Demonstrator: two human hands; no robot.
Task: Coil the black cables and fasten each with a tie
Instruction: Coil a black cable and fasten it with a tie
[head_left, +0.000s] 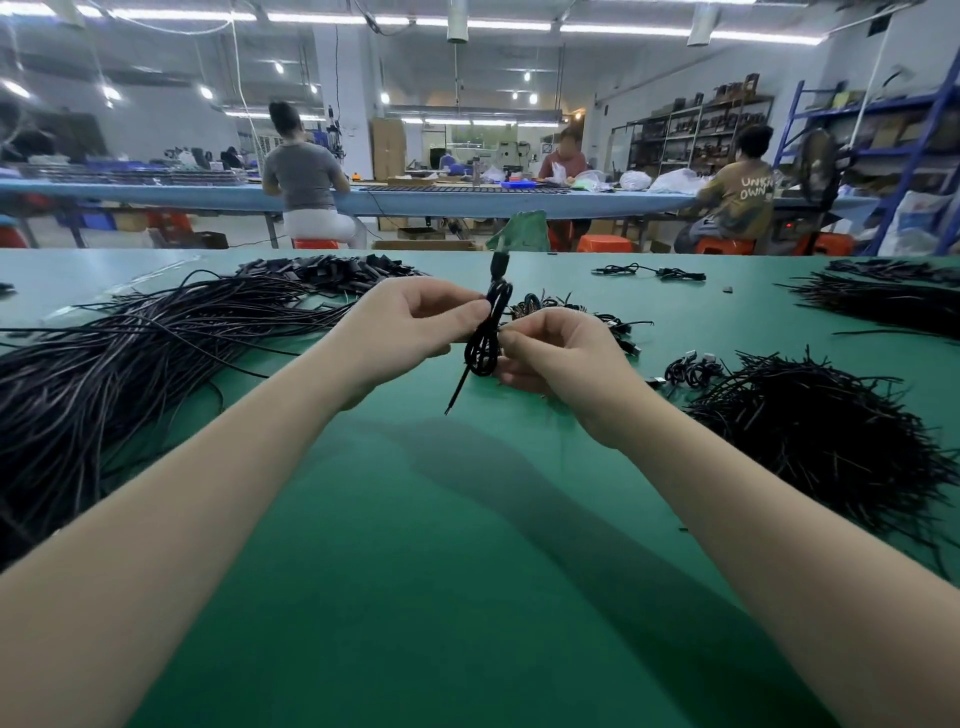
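Now we hold a small coiled black rubber-sheathed cable (485, 332) upright above the green matte table mat (467, 545), its long axis running almost vertical, with the plug end poking up past our fingers and a thin loose tail pointing down toward the mat. Our left hand (415, 325) pinches the upper part of the coil between thumb and curled fingers, while our right hand (553, 353) sits just beside it, fingers curled in against the coil's lower middle, seemingly working a tie there; the tie itself is too small and hidden for us to make out. Both hands touch the coil, the left from its left side, the right from its right. A big loose heap of long glossy black cables (130, 353) sprawls to our left, a bristly pile of short black wire ties (810, 421) lies to our right, and finished little bundles (571, 312) rest behind our hands.
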